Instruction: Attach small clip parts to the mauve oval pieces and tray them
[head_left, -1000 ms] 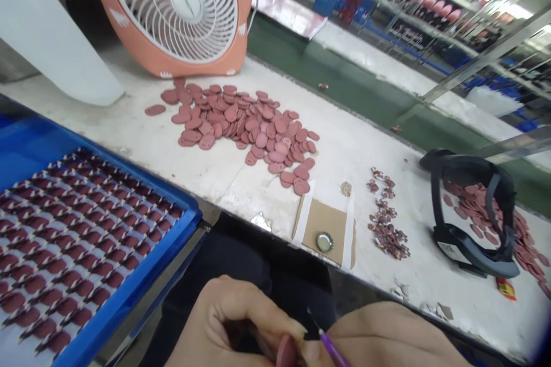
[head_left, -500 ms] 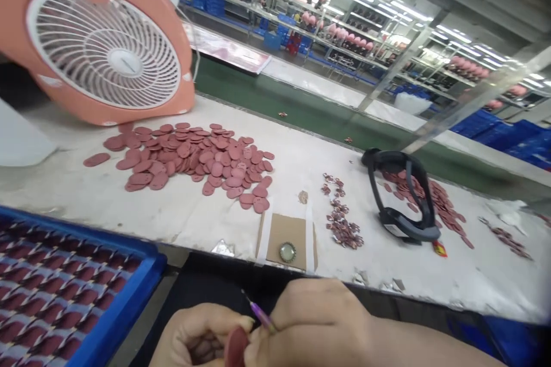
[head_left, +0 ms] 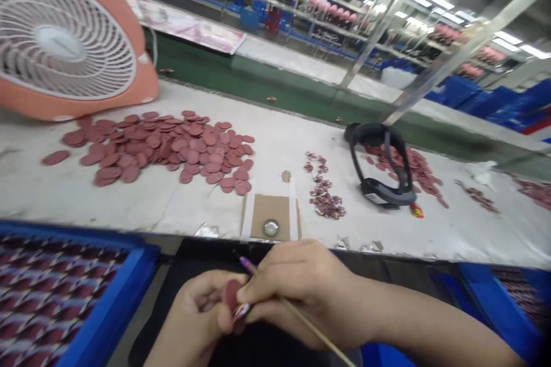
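Note:
My left hand (head_left: 193, 312) pinches a dark red oval piece (head_left: 232, 293) between thumb and fingers, low in the middle of the view. Against its lower edge sits a small shiny metallic part (head_left: 241, 312), which the fingertips of my right hand (head_left: 307, 287) touch. That right hand also grips a thin stick (head_left: 316, 330); its pale shaft trails down to the right, and a purple section with a dark, fine tip sticks out beyond the fingers. Just past my hands, a cardboard pad (head_left: 269, 206) is taped to the table edge with a round, crimped bottle cap (head_left: 271, 227) on it.
A heap of red oval pieces (head_left: 172, 146) lies left of the pad, before an orange fan (head_left: 144, 77). Small shiny parts (head_left: 327, 205) and a black headset-like frame (head_left: 379, 192) lie to the right. A blue tray (head_left: 138, 266) with rows of pieces stands at left.
The view has shifted, so the table sits lower-left and more of my forearms shows. Both hands stay together; the shiny part and the stick's pale shaft have come into sight.

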{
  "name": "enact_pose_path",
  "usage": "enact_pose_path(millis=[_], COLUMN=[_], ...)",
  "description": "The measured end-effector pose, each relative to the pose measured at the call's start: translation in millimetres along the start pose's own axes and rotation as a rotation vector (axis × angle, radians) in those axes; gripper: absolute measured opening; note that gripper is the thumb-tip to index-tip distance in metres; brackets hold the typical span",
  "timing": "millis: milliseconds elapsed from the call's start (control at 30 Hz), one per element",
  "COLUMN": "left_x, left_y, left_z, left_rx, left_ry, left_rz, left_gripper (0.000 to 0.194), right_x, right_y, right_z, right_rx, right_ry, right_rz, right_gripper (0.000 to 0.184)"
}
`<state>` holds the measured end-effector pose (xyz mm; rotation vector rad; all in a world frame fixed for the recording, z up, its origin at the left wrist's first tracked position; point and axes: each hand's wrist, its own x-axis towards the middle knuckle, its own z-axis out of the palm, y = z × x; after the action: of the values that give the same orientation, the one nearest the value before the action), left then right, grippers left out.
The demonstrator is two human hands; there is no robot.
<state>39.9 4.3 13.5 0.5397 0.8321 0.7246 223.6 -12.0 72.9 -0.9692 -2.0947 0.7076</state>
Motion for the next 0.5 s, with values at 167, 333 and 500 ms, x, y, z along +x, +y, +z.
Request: enact_pose_path(millis=[167,333,500], left_x=[-5.0,-4.9,-4.4], left_y=[0.4,-3.0,-2.4], left_z=[13.8,9.2,7.5], left_rx=[-0.069,-0.096,-0.093], left_ry=[-0.031,-0.058,-0.066], left_rz=[-0.029,-0.054,-0.061], left_gripper=[0.036,0.035,0.034], right_x=[-1.7,-2.6,0.2], right_y=[-0.4,1.0,-0.1], right_z=[-4.4,-5.9,-6.5], right_rx=[0.072,0.085,0.092], right_ry=[0.023,-0.01,-0.027], right_rz=[0.057,0.1,0.117], right_gripper=[0.005,0.006,0.007])
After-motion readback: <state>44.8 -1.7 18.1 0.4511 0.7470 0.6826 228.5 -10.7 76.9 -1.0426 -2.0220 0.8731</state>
